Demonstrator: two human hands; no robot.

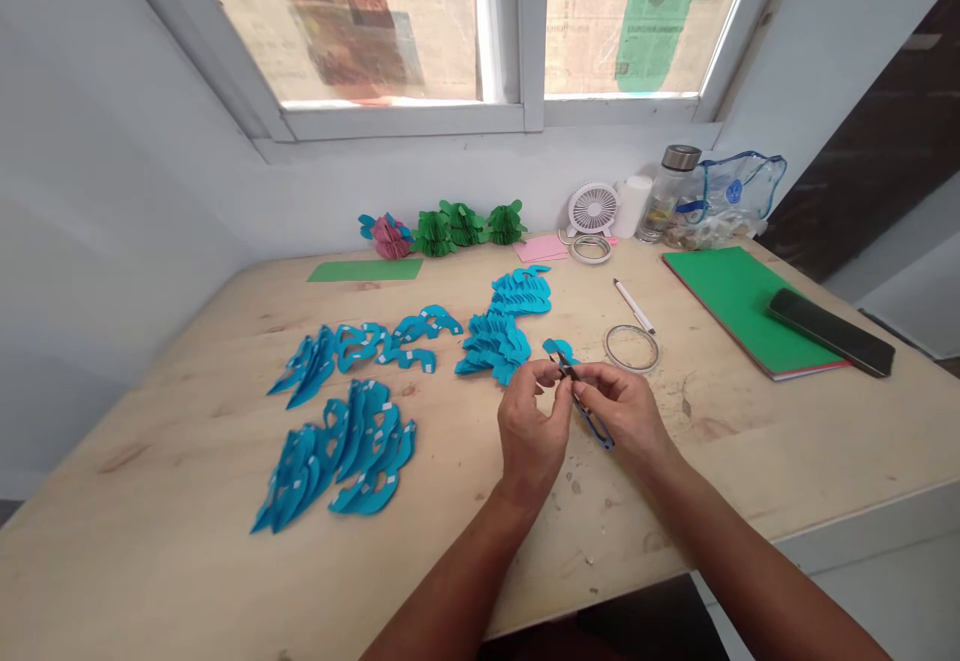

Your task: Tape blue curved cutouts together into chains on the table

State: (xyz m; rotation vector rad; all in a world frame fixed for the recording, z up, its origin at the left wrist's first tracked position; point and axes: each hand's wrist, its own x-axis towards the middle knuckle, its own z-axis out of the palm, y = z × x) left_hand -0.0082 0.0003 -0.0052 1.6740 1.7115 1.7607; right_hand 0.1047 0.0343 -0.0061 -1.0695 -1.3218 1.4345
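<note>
Wooden table (750,461) holds two tape rings (631,347). Left hand (531,431) pinches, fingers closed, at the small scissors (589,411) gripped in the right hand (626,411).

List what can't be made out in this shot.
Head view only:
- Tool in the right hand: small, mostly covered by fingers; its type is unclear.
- What the left hand pinches: hidden by fingertips.
- Bag contents: too small.
- Window pictures: cut off by the top edge.
</note>
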